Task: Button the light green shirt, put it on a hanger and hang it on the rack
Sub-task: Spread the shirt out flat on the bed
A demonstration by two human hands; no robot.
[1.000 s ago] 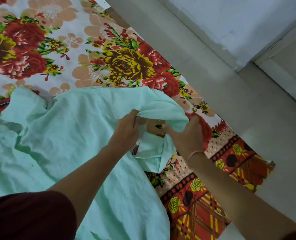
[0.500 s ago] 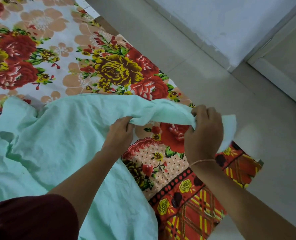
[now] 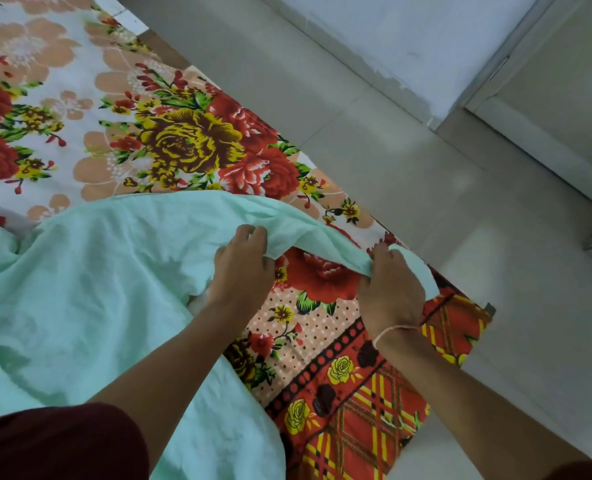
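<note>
The light green shirt [image 3: 90,289] is spread, rumpled, over a flower-printed bedsheet [image 3: 190,143], covering the lower left of the view. One edge of it is lifted off the sheet and stretched into a taut band between the two hands.

The left hand [image 3: 242,268] is closed on that band near the bulk of the garment: its fingers [image 3: 253,233] are curled over the top of the cloth, which is gathered beneath them and bunched against the palm. The thumb is hidden, so how it presses cannot be told.

The right hand [image 3: 390,289] is clamped on the far end of the band, near the sheet's red checked border. The cloth is pinched at the fingertips, and a loose tail of it hangs past the knuckles on the outer side of the hand. A thin thread [image 3: 396,329] is worn round the right wrist.

Between the hands the cloth sags slightly, and the bedsheet is seen beneath it. A pale tiled floor [image 3: 426,174] lies beyond the sheet's edge.
</note>
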